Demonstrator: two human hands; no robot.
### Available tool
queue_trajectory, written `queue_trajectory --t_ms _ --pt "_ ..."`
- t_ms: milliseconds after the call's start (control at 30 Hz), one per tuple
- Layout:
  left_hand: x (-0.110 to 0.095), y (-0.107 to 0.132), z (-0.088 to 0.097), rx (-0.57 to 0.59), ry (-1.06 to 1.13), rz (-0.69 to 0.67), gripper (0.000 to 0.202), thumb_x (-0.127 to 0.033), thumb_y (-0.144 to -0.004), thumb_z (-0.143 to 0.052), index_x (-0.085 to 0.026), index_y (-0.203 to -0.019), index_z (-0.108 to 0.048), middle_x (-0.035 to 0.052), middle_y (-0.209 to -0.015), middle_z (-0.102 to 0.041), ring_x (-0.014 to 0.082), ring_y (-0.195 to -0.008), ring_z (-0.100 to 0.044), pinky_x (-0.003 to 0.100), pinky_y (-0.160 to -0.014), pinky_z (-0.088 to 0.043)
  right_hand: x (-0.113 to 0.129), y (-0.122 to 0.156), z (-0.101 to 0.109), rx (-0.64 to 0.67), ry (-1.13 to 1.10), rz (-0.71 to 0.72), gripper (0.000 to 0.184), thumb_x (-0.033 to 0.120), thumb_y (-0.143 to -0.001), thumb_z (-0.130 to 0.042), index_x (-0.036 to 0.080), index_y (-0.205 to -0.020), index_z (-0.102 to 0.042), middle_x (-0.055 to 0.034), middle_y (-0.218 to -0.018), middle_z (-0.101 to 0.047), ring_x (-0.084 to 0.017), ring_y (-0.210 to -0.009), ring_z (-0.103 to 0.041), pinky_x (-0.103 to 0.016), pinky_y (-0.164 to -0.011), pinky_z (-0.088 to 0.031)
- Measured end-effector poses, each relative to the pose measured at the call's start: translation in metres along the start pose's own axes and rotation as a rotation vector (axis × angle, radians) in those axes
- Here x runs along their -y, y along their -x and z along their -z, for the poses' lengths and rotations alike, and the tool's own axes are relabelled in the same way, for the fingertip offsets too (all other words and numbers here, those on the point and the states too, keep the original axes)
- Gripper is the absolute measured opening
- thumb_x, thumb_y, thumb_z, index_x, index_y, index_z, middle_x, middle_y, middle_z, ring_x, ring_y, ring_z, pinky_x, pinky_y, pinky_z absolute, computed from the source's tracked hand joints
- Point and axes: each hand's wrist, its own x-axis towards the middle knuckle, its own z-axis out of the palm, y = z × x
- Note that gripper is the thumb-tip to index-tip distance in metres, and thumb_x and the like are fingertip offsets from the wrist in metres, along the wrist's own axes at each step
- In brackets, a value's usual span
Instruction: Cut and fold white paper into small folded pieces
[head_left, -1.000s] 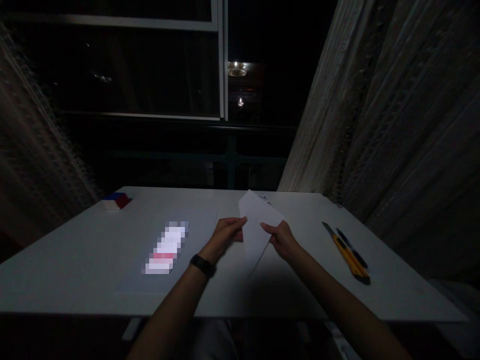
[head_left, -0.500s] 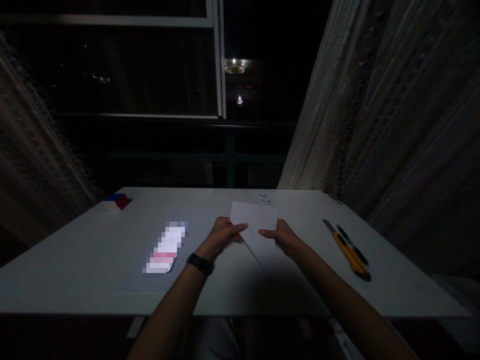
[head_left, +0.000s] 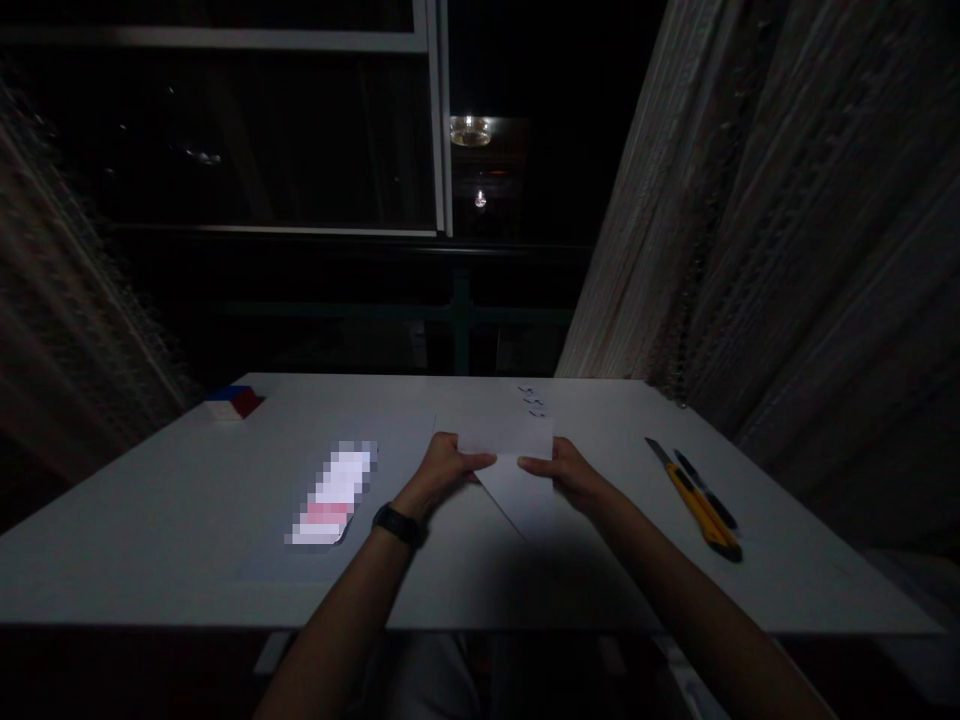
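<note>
A white sheet of paper [head_left: 517, 495] is held above the table between both hands, its lower end narrowing to a slanted point. My left hand [head_left: 442, 465], with a dark watch on the wrist, grips its left edge, thumb lying on the near face. On the opposite edge, my right hand [head_left: 570, 470] pinches the paper the same way, the two thumbs pointing at each other. The upper part of the sheet leans away from me along a line near the thumbs. The fingers behind the paper are mostly hidden.
On the white table [head_left: 150, 500], a lit phone [head_left: 334, 495] with a blurred screen lies on a pale sheet [head_left: 262, 560] at left. A red, white and blue cube [head_left: 234, 402] sits far left. A yellow utility knife [head_left: 697, 505] and a dark pen [head_left: 706, 490] lie right. Small dark marks [head_left: 532, 401] show behind the paper.
The upper part of the paper has tipped down and away, so more of the dark marks behind it show. Both hands stay in nearly the same place.
</note>
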Motion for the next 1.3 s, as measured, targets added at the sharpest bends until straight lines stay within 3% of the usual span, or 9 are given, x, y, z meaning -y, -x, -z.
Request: queue_trajectory --t_ms 300,567,867,1067,1300 --pt "-0.008 0.006 0.006 0.130 -0.067 0.020 0.030 -0.032 -0.059 -0.074 -0.005 -0.064 -0.062 0.0063 -0.052 -0.060 0.0118 -0.044 -0.055 0.021 -0.044 -0.041 0.004 -0.002 0.008 -0.018 0.000 -0.033 0.034 0.026 -0.054 -0.076 0.010 -0.083 -0.066 -0.0083 -0.083 -0.068 -0.021 -0.074 -0.062 -0.037 -0.077 -0.045" --pt "-0.014 0.008 0.005 0.165 -0.085 0.010 0.034 -0.035 -0.061 -0.074 -0.004 -0.070 -0.062 0.0076 -0.051 -0.061 0.0132 -0.045 -0.057 0.022 -0.047 -0.044 0.007 -0.002 0.012 0.005 -0.035 -0.077 0.035 0.026 -0.056 -0.076 0.012 -0.087 -0.066 -0.0080 -0.084 -0.069 -0.020 -0.075 -0.062 -0.035 -0.076 -0.045" --pt "-0.015 0.009 0.008 0.286 -0.059 0.066 0.038 -0.037 -0.063 -0.072 -0.003 -0.075 -0.060 0.0157 -0.062 -0.067 0.0169 -0.052 -0.063 0.024 -0.051 -0.047 0.013 0.001 0.023 0.035 -0.019 -0.089 0.030 0.025 -0.057 -0.076 0.011 -0.082 -0.068 -0.0074 -0.080 -0.069 -0.019 -0.071 -0.062 -0.035 -0.074 -0.044" --pt "-0.013 0.007 0.014 0.272 -0.004 0.060 0.036 -0.037 -0.064 -0.072 -0.004 -0.071 -0.059 0.0159 -0.063 -0.067 0.0172 -0.055 -0.064 0.024 -0.053 -0.047 0.017 0.002 0.029 0.068 -0.023 -0.073 0.032 0.023 -0.060 -0.073 0.013 -0.091 -0.068 -0.0074 -0.085 -0.069 -0.019 -0.077 -0.063 -0.035 -0.079 -0.043" --pt "-0.015 0.009 0.018 0.426 0.071 0.085 0.036 -0.035 -0.066 -0.071 -0.003 -0.079 -0.062 0.0182 -0.074 -0.068 0.0194 -0.065 -0.066 0.027 -0.061 -0.049 0.019 0.007 0.034 0.112 -0.006 -0.113 0.034 0.024 -0.058 -0.074 0.014 -0.090 -0.067 -0.0075 -0.085 -0.069 -0.020 -0.078 -0.062 -0.035 -0.078 -0.045"
